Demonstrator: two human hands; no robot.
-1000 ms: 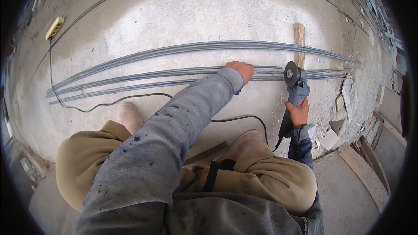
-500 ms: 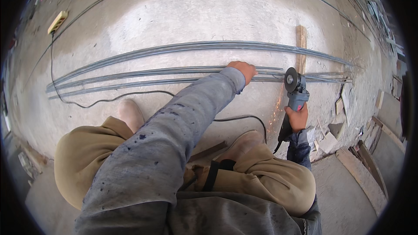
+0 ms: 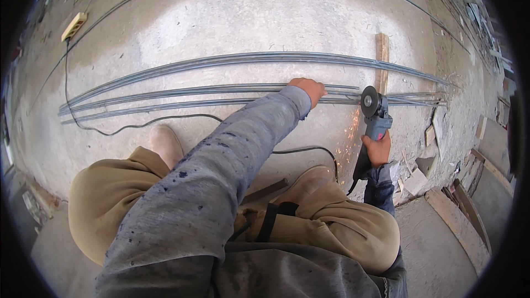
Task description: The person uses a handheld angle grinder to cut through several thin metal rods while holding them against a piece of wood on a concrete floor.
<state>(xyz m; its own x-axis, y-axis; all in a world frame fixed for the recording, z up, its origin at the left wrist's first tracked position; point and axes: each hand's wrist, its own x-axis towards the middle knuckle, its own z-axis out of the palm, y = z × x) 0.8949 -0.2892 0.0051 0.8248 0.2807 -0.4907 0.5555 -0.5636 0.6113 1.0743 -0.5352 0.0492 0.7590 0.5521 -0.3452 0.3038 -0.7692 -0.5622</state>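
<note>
My right hand [image 3: 378, 150] is wrapped round the body of a grey angle grinder [image 3: 377, 125]. The grinder's dark cutting disc [image 3: 369, 101] meets the thin steel rods near their right ends. Orange sparks [image 3: 351, 132] stream from the disc toward my shoe. Farther left, my left hand [image 3: 308, 89] is closed over the middle bundle of steel rods [image 3: 221, 90], its fingertips partly hidden. Just nearer to me lies another row of rods [image 3: 165, 108]. The exact contact of disc and rod is hidden behind the disc.
A wooden block [image 3: 382, 49] lies under the far bundle of rods [image 3: 248, 58]. A black cable [image 3: 138, 126] crosses the floor by my shoes, and a yellow power strip [image 3: 74, 26] lies far left. Broken boards [image 3: 461, 229] and rubble are at the right.
The spray of sparks has grown denser and spread wider toward my shoe. Both hands and the grinder stay in nearly the same place.
</note>
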